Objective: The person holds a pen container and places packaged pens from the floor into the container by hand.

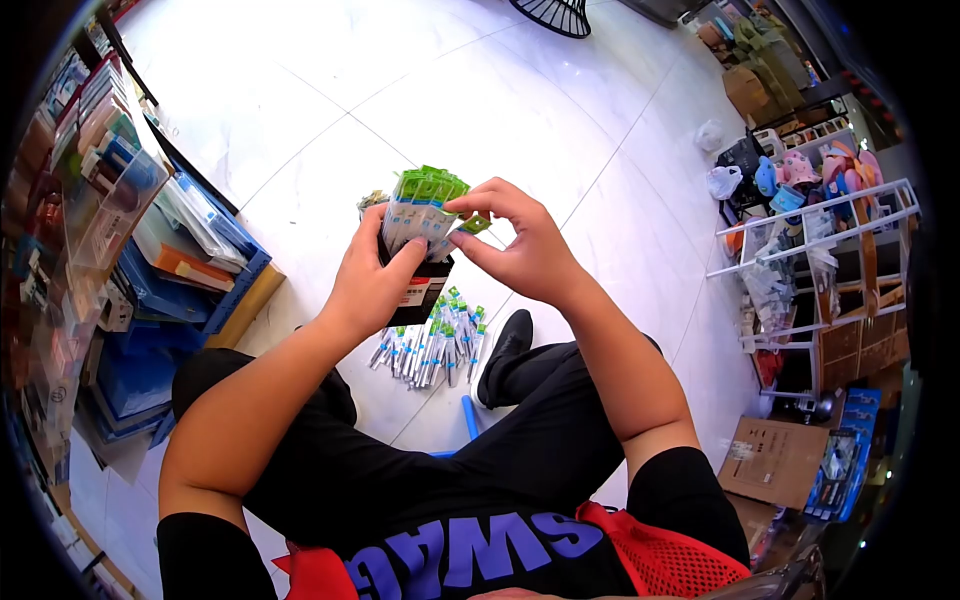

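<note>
My left hand (378,268) is wrapped round a fanned bundle of slim white packets with green tops (425,205), its thumb pressed on their front. At the bundle's right side my right hand (525,245) pinches one green-topped packet (474,225) between thumb and fingers. A dark box with a white and red label (418,292) is just below and behind the bundle; my left hand partly hides it. On the floor between my feet lies a loose pile of similar slim packets (435,345), green at one end with blue marks.
Shelves with folders and blue trays (215,270) stand close on my left. To my right, a white rack (815,240) holds toys and bags, near a cardboard box (773,462). A black wire basket (555,14) is at the top. Pale tiled floor (330,130) lies ahead.
</note>
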The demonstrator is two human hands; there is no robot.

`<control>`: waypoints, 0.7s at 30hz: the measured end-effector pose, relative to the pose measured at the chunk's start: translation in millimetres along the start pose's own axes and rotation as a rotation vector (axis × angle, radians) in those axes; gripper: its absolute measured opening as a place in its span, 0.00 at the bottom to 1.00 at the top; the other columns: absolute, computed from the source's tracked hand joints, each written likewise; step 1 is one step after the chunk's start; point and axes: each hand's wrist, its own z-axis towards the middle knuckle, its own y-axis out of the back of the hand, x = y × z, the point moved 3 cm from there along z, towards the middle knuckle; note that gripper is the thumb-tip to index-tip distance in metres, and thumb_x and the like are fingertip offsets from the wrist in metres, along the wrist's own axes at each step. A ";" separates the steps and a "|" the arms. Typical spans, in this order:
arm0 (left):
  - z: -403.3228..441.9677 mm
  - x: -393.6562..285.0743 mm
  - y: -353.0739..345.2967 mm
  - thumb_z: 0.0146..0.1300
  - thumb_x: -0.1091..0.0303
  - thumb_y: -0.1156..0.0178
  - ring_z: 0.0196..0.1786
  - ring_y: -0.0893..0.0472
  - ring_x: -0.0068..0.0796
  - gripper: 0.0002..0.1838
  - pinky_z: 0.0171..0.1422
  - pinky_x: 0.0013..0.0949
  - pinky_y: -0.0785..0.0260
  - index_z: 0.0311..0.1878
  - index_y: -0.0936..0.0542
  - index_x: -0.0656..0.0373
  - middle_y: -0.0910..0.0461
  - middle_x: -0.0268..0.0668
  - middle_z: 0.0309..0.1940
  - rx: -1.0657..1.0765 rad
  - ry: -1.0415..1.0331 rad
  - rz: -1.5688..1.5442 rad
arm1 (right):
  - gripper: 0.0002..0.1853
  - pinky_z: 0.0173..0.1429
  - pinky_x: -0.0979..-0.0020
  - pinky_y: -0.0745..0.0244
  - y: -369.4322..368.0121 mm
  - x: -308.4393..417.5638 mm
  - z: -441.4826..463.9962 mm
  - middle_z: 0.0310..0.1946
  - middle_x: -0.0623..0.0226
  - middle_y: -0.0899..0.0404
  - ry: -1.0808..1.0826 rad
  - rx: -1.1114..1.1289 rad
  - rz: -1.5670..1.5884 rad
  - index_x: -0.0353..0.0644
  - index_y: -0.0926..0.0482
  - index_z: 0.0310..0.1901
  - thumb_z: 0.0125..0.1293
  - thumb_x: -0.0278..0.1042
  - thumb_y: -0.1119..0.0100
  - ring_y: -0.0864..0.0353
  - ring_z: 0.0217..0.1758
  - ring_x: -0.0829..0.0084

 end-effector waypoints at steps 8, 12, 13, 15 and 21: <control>8.7 -2.3 8.8 0.73 0.63 0.36 0.56 0.17 0.35 0.26 0.64 0.39 0.23 0.70 0.29 0.63 0.17 0.48 0.56 -0.052 -0.041 0.014 | 0.11 0.47 0.75 0.26 -0.3 -9.8 -2.9 0.40 0.73 0.18 -0.138 -0.020 0.188 0.44 0.14 0.47 0.65 0.25 0.24 0.25 0.38 0.80; 8.7 1.9 8.8 0.73 0.63 0.36 0.57 0.17 0.36 0.27 0.65 0.39 0.24 0.70 0.29 0.63 0.17 0.48 0.57 -0.038 -0.031 -0.009 | 0.09 0.53 0.74 0.24 -0.4 -13.3 -5.5 0.45 0.74 0.17 -0.262 0.072 0.247 0.40 0.17 0.48 0.70 0.22 0.28 0.20 0.45 0.82; 10.5 5.4 10.0 0.73 0.64 0.36 0.58 0.17 0.35 0.27 0.66 0.39 0.24 0.70 0.30 0.64 0.17 0.48 0.57 -0.045 -0.049 0.042 | 0.09 0.55 0.73 0.22 -1.5 -13.3 -5.3 0.45 0.73 0.17 -0.272 0.081 0.258 0.39 0.16 0.50 0.71 0.23 0.29 0.19 0.47 0.81; 9.8 5.9 9.2 0.73 0.64 0.36 0.57 0.17 0.35 0.28 0.66 0.39 0.24 0.71 0.30 0.64 0.17 0.47 0.57 -0.040 -0.043 0.022 | 0.09 0.55 0.74 0.22 -3.1 -13.8 -2.8 0.43 0.73 0.16 -0.236 0.081 0.277 0.38 0.15 0.50 0.71 0.23 0.28 0.18 0.47 0.81; 8.5 3.7 5.8 0.74 0.65 0.37 0.58 0.17 0.34 0.28 0.66 0.39 0.23 0.72 0.31 0.63 0.18 0.46 0.57 0.007 -0.010 -0.046 | 0.10 0.40 0.76 0.27 -3.8 -15.5 -2.9 0.33 0.72 0.16 -0.235 0.035 0.206 0.37 0.11 0.47 0.70 0.33 0.26 0.23 0.33 0.84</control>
